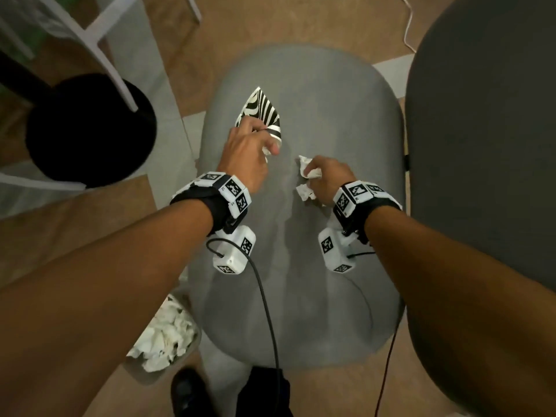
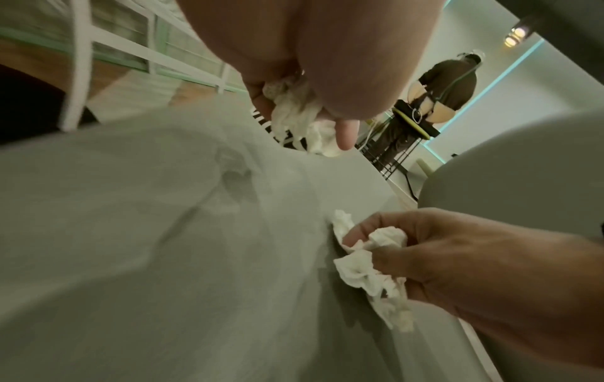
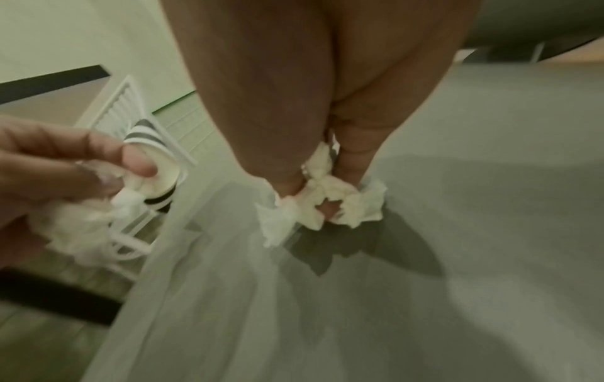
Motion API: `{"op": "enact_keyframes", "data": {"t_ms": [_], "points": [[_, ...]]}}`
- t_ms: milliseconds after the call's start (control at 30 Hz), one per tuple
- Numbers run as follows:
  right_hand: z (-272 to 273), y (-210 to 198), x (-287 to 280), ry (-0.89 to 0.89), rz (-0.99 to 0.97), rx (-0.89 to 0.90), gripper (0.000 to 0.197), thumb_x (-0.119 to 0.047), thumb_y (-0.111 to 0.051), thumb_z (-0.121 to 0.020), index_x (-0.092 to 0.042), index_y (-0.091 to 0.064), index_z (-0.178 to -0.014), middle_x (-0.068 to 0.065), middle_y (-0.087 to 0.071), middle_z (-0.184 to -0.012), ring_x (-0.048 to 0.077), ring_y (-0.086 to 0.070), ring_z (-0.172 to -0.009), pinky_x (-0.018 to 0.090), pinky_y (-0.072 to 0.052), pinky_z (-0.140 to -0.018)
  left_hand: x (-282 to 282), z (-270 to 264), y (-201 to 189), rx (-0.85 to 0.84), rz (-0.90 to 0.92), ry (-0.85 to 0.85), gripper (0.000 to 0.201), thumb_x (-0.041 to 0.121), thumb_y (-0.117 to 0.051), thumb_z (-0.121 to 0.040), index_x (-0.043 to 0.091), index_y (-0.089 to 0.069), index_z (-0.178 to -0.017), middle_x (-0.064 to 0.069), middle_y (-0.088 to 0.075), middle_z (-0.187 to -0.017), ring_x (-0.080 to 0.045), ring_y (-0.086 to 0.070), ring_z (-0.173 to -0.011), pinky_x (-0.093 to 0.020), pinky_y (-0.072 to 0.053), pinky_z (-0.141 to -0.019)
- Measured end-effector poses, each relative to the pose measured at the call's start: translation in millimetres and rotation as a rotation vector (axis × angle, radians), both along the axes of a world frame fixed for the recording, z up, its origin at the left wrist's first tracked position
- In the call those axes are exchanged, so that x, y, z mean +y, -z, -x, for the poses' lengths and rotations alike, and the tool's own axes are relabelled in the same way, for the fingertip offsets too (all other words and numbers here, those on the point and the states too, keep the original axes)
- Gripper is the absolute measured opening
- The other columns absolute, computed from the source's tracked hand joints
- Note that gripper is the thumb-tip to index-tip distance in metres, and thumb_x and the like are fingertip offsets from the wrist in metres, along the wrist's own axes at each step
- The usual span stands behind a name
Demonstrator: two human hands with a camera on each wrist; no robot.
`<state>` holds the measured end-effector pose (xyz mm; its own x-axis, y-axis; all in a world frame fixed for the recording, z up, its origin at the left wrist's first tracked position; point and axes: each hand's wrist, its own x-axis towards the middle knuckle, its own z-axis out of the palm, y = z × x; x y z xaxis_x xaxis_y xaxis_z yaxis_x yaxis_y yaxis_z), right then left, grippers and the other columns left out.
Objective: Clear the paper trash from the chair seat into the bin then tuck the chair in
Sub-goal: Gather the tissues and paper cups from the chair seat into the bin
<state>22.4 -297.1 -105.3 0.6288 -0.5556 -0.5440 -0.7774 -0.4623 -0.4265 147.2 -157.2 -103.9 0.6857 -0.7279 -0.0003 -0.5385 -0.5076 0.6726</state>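
Over the grey chair seat (image 1: 331,121) my left hand (image 1: 255,142) grips a black-and-white striped paper (image 1: 261,111) together with a crumpled white tissue (image 2: 294,108). The same striped paper (image 3: 150,147) shows in the right wrist view, pinched under the thumb. My right hand (image 1: 325,176) grips crumpled white tissues (image 1: 308,179), which stick out of the fist (image 3: 314,206) just above the seat (image 3: 425,284). In the left wrist view the right hand (image 2: 425,258) holds its tissues (image 2: 369,268) against the seat (image 2: 130,258). The bin (image 1: 168,335) stands low at the left, partly behind my left forearm.
The bin holds several crumpled white papers. The chair's dark backrest (image 1: 487,145) rises at the right. A black round base (image 1: 90,130) and white frame legs (image 1: 105,40) stand at the left. Cables (image 1: 267,311) hang from my wrists. A person (image 2: 447,85) stands far off.
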Motion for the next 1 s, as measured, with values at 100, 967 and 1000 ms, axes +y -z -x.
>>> {"op": "enact_keyframes", "data": {"t_ms": [100,967,1000], "points": [[-15,-8,70,0.017,-0.126,-0.109,0.022,-0.014,-0.058,-0.090,-0.026,-0.060,-0.107,0.001,-0.059,-0.087,0.014,-0.058,-0.057,0.017,-0.043,-0.036,55,-1,-9,0.034,0.012,-0.079,0.041,-0.015,-0.043,-0.077,0.014,-0.071,-0.079,-0.006,-0.058,-0.121,-0.030,-0.053,-0.111,-0.042,-0.045,-0.095],[13,212,463,-0.522,-0.195,0.207,0.048,-0.014,-0.054,-0.089,-0.014,-0.044,-0.136,0.013,-0.053,-0.134,0.032,-0.053,-0.121,0.036,-0.043,-0.100,448,125,208,0.590,-0.665,-0.224,0.035,0.016,-0.052,-0.086,0.012,-0.046,-0.120,-0.004,-0.038,-0.136,-0.028,-0.034,-0.128,-0.040,-0.038,-0.102],[11,225,467,-0.545,-0.178,0.220,0.045,-0.014,-0.052,-0.090,-0.013,-0.047,-0.135,0.014,-0.057,-0.131,0.033,-0.055,-0.120,0.036,-0.045,-0.099,448,124,219,0.588,-0.699,-0.215,0.038,0.013,-0.052,-0.086,0.011,-0.043,-0.124,-0.005,-0.036,-0.140,-0.029,-0.034,-0.129,-0.040,-0.037,-0.103]]}}
